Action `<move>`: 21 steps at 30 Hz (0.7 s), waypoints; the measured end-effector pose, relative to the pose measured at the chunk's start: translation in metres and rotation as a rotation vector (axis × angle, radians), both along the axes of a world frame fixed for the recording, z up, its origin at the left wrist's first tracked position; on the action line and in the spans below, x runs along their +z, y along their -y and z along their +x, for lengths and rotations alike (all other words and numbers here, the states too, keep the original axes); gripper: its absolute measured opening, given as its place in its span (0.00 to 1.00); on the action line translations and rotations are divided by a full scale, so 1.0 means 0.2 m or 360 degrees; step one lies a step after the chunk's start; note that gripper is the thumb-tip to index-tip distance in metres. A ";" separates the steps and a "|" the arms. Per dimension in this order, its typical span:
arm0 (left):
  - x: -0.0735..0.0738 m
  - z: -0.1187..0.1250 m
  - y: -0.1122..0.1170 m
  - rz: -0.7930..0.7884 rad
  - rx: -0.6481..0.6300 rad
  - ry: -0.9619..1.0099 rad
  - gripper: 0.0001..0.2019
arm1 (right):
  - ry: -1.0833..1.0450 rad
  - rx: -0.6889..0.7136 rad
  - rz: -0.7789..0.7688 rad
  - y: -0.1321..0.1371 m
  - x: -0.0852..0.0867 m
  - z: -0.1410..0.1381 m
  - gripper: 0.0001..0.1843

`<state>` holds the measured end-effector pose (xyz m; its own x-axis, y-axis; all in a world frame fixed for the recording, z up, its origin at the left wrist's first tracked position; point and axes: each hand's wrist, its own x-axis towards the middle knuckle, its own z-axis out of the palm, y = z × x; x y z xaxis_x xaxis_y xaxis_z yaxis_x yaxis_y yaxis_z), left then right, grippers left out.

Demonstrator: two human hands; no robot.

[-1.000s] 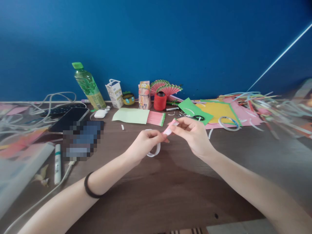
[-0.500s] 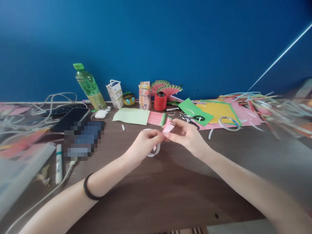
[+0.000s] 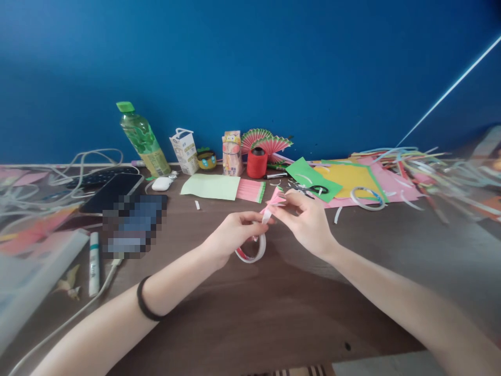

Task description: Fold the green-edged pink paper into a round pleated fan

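Left hand pinches tape roll, top hidden; right hand pinches pink paper beyond it; left of it, marker lettering is unclear.

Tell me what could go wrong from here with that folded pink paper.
The white strip, apparently tape, seems to touch the folded pink paper and might stick askew. The tape roll at the left hand could tug the paper if it slips. The scissors lie just beyond the right hand, so a reach could bump them.
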<state>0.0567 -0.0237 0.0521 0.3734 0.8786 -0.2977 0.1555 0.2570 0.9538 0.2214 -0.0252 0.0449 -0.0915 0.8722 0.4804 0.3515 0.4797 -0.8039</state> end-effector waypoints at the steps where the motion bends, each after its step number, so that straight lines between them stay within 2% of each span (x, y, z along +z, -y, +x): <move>1: -0.01 0.00 0.00 -0.0036 0.0000 0.0039 0.11 | 0.0024 -0.0014 0.0033 0.00 0.00 0.00 0.07; 7: -0.02 -0.01 -0.02 -0.0291 -0.0100 0.0256 0.11 | 0.0153 -0.0073 0.0196 0.01 0.01 -0.01 0.05; 14: -0.02 0.01 0.01 -0.0123 -0.0103 0.0103 0.15 | 0.0147 -0.0134 0.0162 0.01 0.02 0.00 0.06; 21: -0.02 0.02 0.02 0.0036 -0.0199 -0.0018 0.13 | 0.0000 -0.0066 -0.0081 -0.01 0.05 0.02 0.09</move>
